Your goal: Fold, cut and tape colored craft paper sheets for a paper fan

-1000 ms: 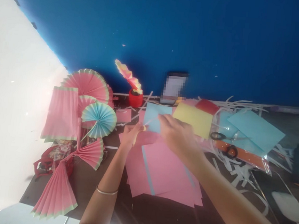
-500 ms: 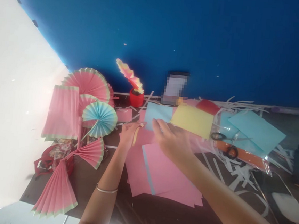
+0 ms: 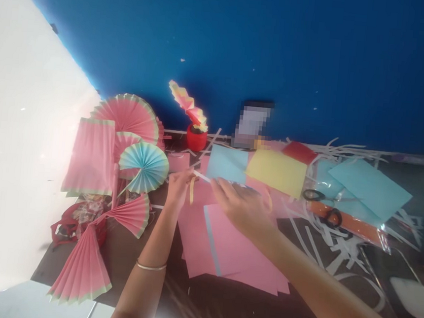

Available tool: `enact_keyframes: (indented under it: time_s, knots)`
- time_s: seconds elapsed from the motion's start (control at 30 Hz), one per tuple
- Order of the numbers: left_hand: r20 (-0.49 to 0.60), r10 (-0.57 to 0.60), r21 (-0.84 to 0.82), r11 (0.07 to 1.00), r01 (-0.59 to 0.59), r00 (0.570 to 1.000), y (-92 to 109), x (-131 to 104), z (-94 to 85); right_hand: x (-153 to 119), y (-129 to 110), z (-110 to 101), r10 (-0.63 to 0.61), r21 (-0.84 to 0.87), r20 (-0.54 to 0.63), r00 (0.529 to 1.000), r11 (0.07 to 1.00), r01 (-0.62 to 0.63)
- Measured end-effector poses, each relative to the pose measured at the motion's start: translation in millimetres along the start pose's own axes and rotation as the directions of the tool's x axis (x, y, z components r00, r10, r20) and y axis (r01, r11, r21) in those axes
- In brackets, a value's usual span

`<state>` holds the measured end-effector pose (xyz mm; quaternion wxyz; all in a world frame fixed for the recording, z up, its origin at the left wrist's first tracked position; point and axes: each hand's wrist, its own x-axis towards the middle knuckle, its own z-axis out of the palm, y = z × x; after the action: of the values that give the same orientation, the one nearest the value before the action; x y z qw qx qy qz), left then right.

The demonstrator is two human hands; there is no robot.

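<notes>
My left hand is pinched on one end of a thin white strip. At the strip's other end, the fingers of my right hand are closed on it, over the pink sheets. A narrow yellow strip hangs beside my left hand. Below both hands lie pink paper sheets, the top one crossed by a pale blue strip. Behind my hands are a light blue sheet and a yellow sheet.
Folded pink fans and a blue fan stand at left. A red pot is near the blue wall. Black-handled scissors, blue sheets, white paper scraps and a phone lie at right.
The white strip now shows stretched between my hands, where it was not visible before. My left hand has shifted slightly left, and the view has moved a little.
</notes>
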<state>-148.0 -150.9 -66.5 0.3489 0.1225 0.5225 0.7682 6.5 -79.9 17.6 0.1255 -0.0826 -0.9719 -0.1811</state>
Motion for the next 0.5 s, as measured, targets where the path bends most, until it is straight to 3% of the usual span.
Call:
enact_keyframes:
  time_s: [0.27,0.5]
  knots:
    - [0.015,0.028,0.026,0.999,-0.029,0.999,3.6,0.1,-3.0,-5.3,-3.9,5.5,-0.021,-0.011,0.011,1.000,1.000,0.021]
    - [-0.041,0.007,0.096,0.995,-0.003,0.999,1.8,0.7,-3.4,-7.4,-7.4,11.8,-0.075,-0.073,0.005,0.997,0.994,0.075]
